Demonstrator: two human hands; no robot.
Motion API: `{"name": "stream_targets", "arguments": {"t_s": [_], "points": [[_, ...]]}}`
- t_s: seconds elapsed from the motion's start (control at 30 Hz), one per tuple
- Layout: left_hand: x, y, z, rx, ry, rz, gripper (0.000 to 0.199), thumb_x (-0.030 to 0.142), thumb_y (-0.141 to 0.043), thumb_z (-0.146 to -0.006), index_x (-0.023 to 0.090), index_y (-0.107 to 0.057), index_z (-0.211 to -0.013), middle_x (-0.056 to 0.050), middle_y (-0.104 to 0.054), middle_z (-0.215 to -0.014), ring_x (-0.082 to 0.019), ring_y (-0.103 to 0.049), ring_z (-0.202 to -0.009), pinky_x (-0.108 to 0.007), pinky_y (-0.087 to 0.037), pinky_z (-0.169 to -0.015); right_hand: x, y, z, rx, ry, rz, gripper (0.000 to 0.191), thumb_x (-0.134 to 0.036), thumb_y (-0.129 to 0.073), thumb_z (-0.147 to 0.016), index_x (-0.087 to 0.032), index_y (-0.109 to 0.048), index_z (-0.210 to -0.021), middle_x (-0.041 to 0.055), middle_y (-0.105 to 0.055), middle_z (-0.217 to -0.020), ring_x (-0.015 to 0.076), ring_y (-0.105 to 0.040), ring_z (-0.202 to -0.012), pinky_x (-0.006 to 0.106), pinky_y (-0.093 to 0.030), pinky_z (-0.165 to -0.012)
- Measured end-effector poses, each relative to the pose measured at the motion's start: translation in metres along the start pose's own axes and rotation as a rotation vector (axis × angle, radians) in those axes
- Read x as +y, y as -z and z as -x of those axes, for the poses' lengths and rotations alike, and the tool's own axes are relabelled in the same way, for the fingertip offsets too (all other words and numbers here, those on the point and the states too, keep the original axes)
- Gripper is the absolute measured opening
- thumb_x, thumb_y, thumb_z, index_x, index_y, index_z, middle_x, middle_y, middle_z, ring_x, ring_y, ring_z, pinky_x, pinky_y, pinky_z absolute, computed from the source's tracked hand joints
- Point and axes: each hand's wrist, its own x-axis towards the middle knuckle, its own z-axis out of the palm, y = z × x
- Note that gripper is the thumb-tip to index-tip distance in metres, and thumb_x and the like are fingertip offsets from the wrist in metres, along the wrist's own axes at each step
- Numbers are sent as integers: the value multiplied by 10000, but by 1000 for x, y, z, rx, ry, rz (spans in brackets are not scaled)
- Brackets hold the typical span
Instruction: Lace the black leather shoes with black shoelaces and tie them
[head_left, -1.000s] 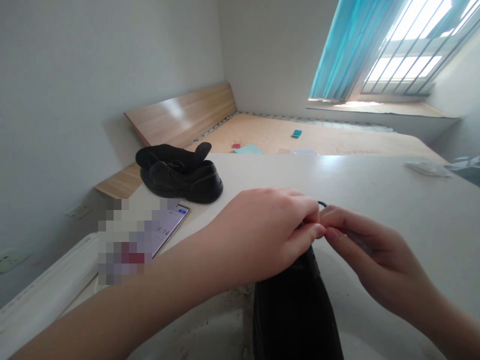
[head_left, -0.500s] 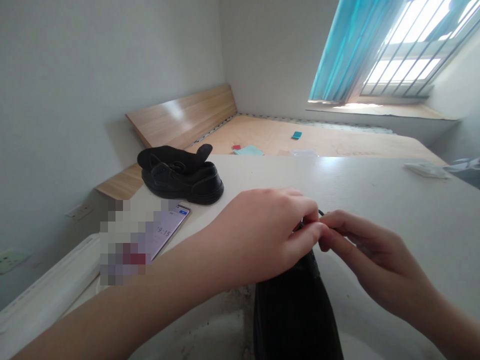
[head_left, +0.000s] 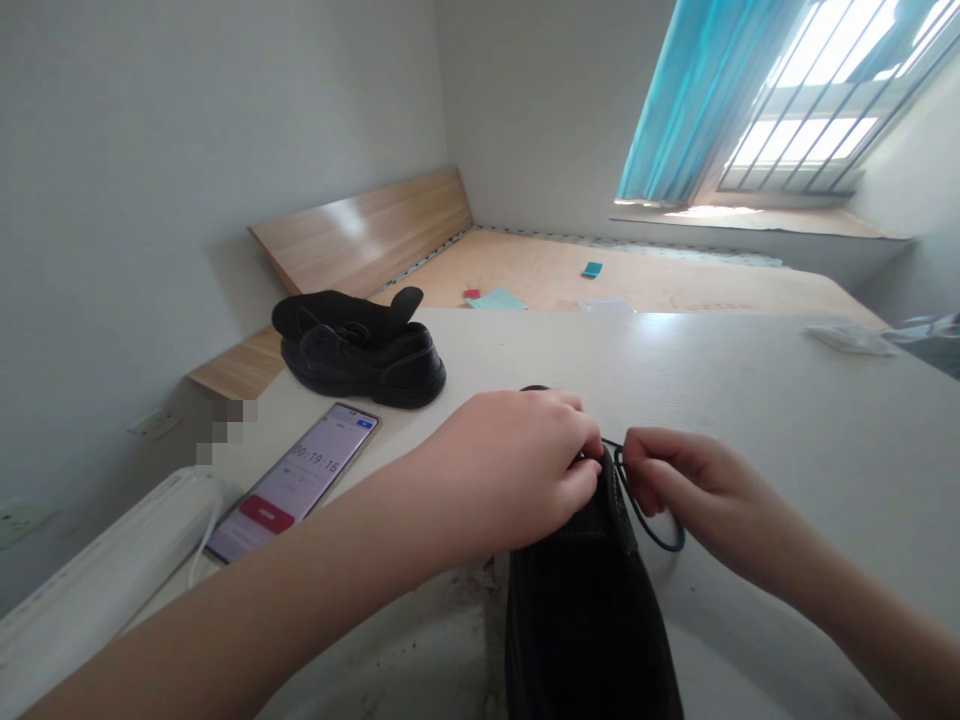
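Observation:
A black leather shoe (head_left: 589, 630) points toward me on the white table, its toe end at the bottom of the view. Across its upper lies my left hand (head_left: 521, 465), fingers curled in and gripping near the lacing edge; the fingertips are partly hidden. To the right of the shoe, my right hand (head_left: 679, 470) pinches a thin black shoelace (head_left: 660, 545). The lace runs from the shoe's side to those fingers and hangs in a loop beneath them. Another black shoe (head_left: 360, 365) stands farther back on the left, with a dark insole lying on top.
A phone (head_left: 296, 480) showing a running timer lies left of my forearm, beside a white object (head_left: 142, 570) with a cable. The white table (head_left: 787, 420) carries a clear plastic packet (head_left: 847, 338) at far right. Behind is a wooden bed board (head_left: 675, 275) with small items.
My hands have parted: the right moved slightly right, drawing the lace away from the shoe, and a loop now shows. My left hand shifted a little left.

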Motion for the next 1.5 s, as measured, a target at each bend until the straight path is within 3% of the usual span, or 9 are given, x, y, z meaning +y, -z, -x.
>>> {"name": "stream_targets", "arguments": {"t_s": [0.23,0.47,0.73,0.97,1.17,1.5], "points": [[-1,-3,0,8,42,30,277,232,-525,-909,209,-753,-1065,-38,-705,-1129,-223,-672,-990,-359,-515,-881,3,-2,-1,-22,-41,-7,271,-364,-487,-804,-232,-461,-569,-36,-458,-493,128,-414,-468,252,-311,-450],[3,-14,-4,77,83,-6,291,287,-509,-913,231,-776,-1015,-27,-688,-1036,-226,-680,-877,-370,-513,-753,5,-1,-3,-19,-41,-3,281,-371,-495,-801,-232,-430,-566,-47,-394,-500,117,-360,-483,242,-288,-446],[3,-23,-7,141,83,-50,289,307,-504,-885,241,-778,-948,-23,-668,-947,-218,-668,-772,-342,-464,-619,12,-6,-4,-85,-35,-28,293,-421,-456,-862,-221,-490,-652,-44,-423,-543,131,-408,-522,259,-332,-477],[5,-28,-9,172,92,-87,243,279,-509,-891,217,-742,-918,-34,-662,-951,-205,-659,-724,-318,-447,-573,16,-1,-1,-159,-56,-77,406,-531,-411,-929,-218,-475,-678,-21,-494,-571,129,-469,-533,265,-412,-512],[5,-31,-10,194,87,-87,260,284,-471,-914,217,-722,-893,-31,-647,-934,-214,-648,-711,-332,-426,-549,15,2,-2,-220,-61,-91,456,-609,-437,-918,-212,-500,-701,-20,-491,-564,126,-465,-529,255,-405,-490],[5,-31,-8,188,79,-78,248,243,-474,-917,203,-718,-913,-29,-654,-965,-194,-639,-718,-315,-427,-552,12,3,-2,-150,-10,17,401,-536,-507,-910,-220,-478,-665,-1,-527,-624,149,-469,-575,278,-404,-524]]}}
